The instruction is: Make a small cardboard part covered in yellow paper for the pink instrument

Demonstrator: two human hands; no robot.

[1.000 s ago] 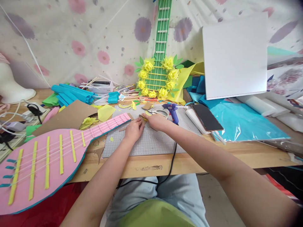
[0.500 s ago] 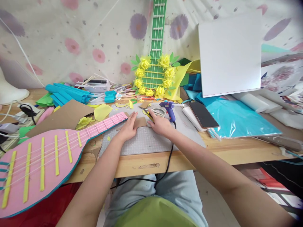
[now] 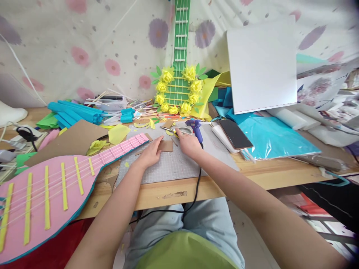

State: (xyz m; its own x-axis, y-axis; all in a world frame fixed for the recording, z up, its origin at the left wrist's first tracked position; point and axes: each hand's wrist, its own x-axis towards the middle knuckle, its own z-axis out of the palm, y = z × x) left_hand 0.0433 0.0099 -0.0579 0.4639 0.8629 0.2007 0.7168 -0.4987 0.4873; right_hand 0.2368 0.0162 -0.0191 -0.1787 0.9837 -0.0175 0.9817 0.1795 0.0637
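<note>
My left hand [image 3: 150, 152] lies on the grey cutting mat [image 3: 179, 168], its fingers together over the left part of a small brown cardboard piece [image 3: 167, 146]. To its right, my right hand [image 3: 188, 144] reaches to the yellow-handled scissors [image 3: 168, 129], fingertips at the handle; whether they grip it is too small to tell. A roll of tape [image 3: 185, 130] sits just behind that hand, and a purple glue gun [image 3: 195, 129] stands beside it. The pink cardboard instrument [image 3: 56, 194] with yellow strips lies left, its neck end near my left hand.
A green instrument with yellow flowers [image 3: 179, 89] leans at the back. A dark phone [image 3: 235, 133], blue wrapped sheets [image 3: 276, 138] and a white board [image 3: 262, 67] are at the right. Brown cardboard [image 3: 75, 140] lies left. The glue gun's black cable hangs over the table edge.
My right hand and the scissors have moved slightly away from the cardboard piece, and the scissors lie flatter, pointing left. My left hand stays by the cardboard. The view has shifted slightly.
</note>
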